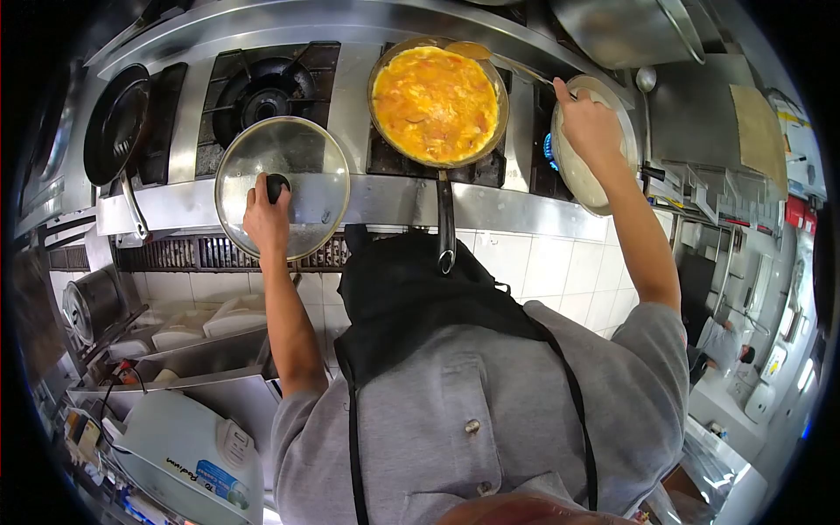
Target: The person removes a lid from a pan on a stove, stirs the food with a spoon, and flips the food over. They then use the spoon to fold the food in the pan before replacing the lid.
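Observation:
My left hand point(267, 214) is closed on the black knob of a round glass lid point(306, 162), held at the stove's front edge. My right hand point(588, 122) grips the handle of a wooden spoon point(470, 50), whose bowl rests at the top rim of a frying pan point(444, 179). A round yellow-orange egg mixture point(435, 105) fills that pan, and its black handle points toward me. Under my right hand and forearm is a pan with pale contents point(577, 171), beside a blue flame point(549, 151).
An empty black pan point(116, 127) sits at the left, next to a bare burner point(265, 101). A large metal pot point(626, 31) and a ladle point(646, 83) are at the upper right. A white rice container point(179, 446) stands lower left. Another person point(724, 343) is far right.

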Motion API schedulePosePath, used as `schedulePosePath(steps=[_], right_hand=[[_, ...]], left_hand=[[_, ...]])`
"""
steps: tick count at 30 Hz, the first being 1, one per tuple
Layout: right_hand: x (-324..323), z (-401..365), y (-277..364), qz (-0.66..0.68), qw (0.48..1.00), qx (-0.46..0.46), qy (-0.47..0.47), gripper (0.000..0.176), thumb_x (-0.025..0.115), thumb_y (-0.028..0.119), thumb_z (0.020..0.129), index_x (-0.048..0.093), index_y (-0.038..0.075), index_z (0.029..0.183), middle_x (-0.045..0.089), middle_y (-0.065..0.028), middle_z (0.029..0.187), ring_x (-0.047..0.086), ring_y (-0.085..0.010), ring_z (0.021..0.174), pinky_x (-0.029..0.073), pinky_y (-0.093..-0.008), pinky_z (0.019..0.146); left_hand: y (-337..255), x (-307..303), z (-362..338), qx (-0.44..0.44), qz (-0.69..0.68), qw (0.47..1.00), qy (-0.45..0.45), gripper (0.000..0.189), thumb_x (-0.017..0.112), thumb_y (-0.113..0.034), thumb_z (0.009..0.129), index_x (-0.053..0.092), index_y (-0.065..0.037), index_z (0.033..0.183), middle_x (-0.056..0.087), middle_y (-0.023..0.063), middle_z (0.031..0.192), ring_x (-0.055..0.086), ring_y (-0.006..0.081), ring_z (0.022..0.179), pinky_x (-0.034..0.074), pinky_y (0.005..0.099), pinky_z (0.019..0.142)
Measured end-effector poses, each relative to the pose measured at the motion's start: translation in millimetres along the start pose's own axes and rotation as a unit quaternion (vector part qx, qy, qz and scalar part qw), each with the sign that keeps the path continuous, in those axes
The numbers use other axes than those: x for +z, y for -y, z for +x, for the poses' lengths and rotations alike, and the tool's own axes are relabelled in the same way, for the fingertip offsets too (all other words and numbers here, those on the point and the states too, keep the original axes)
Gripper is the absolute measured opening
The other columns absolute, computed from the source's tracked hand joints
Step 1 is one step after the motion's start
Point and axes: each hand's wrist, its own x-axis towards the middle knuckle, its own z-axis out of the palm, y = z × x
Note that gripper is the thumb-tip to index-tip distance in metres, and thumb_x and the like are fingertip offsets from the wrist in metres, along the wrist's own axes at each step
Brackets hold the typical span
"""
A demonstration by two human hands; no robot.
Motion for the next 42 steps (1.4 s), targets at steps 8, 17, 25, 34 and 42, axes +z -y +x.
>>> schedulePosePath(steps=[8,17,25,34,42], right_hand=[[-34,-13,2,0.030,0.999,-0.005,0.015,0.023,0.056,0.011,0.080,0.067,0.006,0.100,0.068,-0.0165,0.078,0.069,-0.0299,0.074,0.056,-0.0414,0.061],[-71,-11,28,0.026,0.997,-0.035,0.060,0.017,0.057,0.011,0.078,0.073,0.009,0.081,0.070,-0.0123,0.083,0.070,-0.0284,0.082,0.056,-0.0390,0.064],[-88,39,10,-0.042,0.986,-0.084,0.141,0.023,0.058,0.017,0.082,0.071,0.007,0.099,0.066,-0.0112,0.075,0.067,-0.0243,0.066,0.053,-0.0376,0.057],[-126,89,6,-0.011,0.892,-0.060,0.447,0.037,0.069,0.041,0.077,0.073,0.013,0.100,0.069,-0.0032,0.102,0.064,-0.0225,0.083,0.051,-0.0378,0.072],[-88,133,-20,0.060,0.856,-0.018,0.514,0.010,0.065,0.019,0.078,0.065,0.009,0.077,0.052,-0.0008,0.061,0.048,-0.0170,0.052,0.042,-0.0340,0.049]], left_hand=[[-8,4,3,-0.016,0.010,1.000,0.002,0.043,0.067,-0.032,0.082,0.060,-0.010,0.118,0.065,0.0178,0.101,0.064,0.0389,0.087,0.051,0.0461,0.072],[-9,18,41,0.022,0.032,0.998,-0.056,0.045,0.066,-0.035,0.081,0.058,-0.011,0.119,0.065,0.0179,0.098,0.064,0.0400,0.083,0.051,0.0472,0.069],[-19,37,89,0.019,0.051,0.998,-0.038,0.048,0.066,-0.039,0.081,0.057,-0.013,0.121,0.064,0.0179,0.102,0.064,0.0390,0.090,0.051,0.0490,0.074],[-40,28,82,0.023,0.198,0.968,-0.152,0.059,0.070,-0.048,0.079,0.055,-0.007,0.120,0.062,0.0126,0.087,0.061,0.0344,0.086,0.049,0.0451,0.077],[-156,33,-78,0.063,-0.241,0.930,0.269,0.048,0.065,-0.042,0.087,0.061,0.004,0.099,0.062,0.0187,0.070,0.063,0.0356,0.067,0.048,0.0434,0.063]])
